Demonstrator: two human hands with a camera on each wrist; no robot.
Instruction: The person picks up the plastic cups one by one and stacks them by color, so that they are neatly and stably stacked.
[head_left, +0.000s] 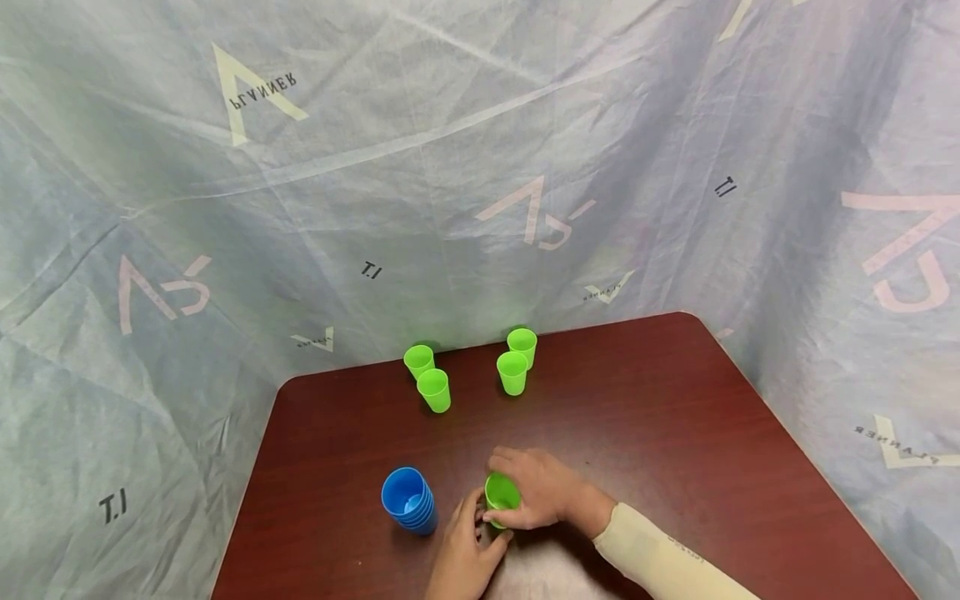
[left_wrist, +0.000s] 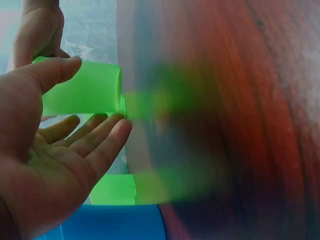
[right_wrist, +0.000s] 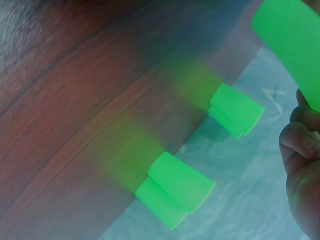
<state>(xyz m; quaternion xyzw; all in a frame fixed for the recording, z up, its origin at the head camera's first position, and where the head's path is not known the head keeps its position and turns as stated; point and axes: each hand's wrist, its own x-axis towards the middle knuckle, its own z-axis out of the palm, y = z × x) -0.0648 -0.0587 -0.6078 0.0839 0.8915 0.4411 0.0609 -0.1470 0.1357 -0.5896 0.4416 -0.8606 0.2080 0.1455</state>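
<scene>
A green plastic cup (head_left: 503, 492) stands between both hands at the front of the table. My right hand (head_left: 546, 487) grips it from the right near its rim, with the thumb on the near side and the fingers reaching around the far side. From the left, my left hand (head_left: 467, 546) curves loosely about the same cup. In the left wrist view, that hand's thumb overlaps the cup's side (left_wrist: 82, 90), while its other fingers extend nearly straight below. Just left of the left hand stands a stack of nested blue cups (head_left: 408, 500).
Toward the back edge of the dark red wooden table (head_left: 622, 400) stand two pairs of upright green cups, one pair at left (head_left: 435, 392) and one at right (head_left: 513, 372). Grey printed cloth (head_left: 442, 208) hangs behind and along both sides.
</scene>
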